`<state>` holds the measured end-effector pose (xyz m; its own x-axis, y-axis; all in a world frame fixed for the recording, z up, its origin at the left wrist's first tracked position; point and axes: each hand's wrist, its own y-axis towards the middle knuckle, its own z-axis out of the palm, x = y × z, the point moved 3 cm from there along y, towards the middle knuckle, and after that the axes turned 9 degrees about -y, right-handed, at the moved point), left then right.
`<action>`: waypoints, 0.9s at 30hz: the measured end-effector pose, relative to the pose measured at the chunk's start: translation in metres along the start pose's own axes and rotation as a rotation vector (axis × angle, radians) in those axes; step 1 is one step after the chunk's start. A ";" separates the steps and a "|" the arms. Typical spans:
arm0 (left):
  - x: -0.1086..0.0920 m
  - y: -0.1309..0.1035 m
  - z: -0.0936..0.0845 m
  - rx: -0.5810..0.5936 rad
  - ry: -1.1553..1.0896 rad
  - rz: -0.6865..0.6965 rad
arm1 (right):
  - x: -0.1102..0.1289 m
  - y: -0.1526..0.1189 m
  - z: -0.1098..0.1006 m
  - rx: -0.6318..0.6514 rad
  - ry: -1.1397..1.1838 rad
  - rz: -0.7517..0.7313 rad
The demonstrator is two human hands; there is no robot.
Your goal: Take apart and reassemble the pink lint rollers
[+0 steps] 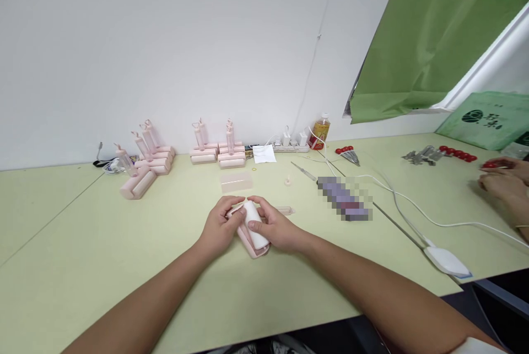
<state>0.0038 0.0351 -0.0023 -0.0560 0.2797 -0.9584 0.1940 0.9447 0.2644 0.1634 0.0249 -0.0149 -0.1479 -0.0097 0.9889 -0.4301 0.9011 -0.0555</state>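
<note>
Over the front middle of the table, my left hand grips a pale pink case from its left side, thumb on top. From the right, my right hand is closed on a white roll that lies lengthwise in the open case, with the thumb pressing on it. The fingers cover the far end of both. Just behind my right hand lies a clear pinkish tube. A translucent pink cover rests beyond my hands, and a small pink piece stands to its right.
Pink cases with clear bottles stand along the wall at left and centre. A power strip, drink bottle, screwdriver-like tool and white cables lie behind. At far right, another person's hands are near red-balled metal parts.
</note>
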 end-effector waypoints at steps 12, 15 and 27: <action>-0.007 0.000 -0.001 0.135 0.195 -0.039 | 0.006 -0.009 -0.008 0.079 -0.417 -0.005; -0.006 0.001 -0.001 0.128 0.209 -0.049 | 0.009 -0.009 -0.006 0.106 -0.407 0.013; -0.005 0.003 0.000 0.103 0.147 -0.114 | 0.021 -0.008 -0.009 0.185 -0.396 -0.095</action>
<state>0.0047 0.0363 0.0029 -0.2240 0.2011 -0.9536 0.2773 0.9512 0.1355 0.1718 0.0211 0.0079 -0.4143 -0.2863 0.8639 -0.6050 0.7958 -0.0264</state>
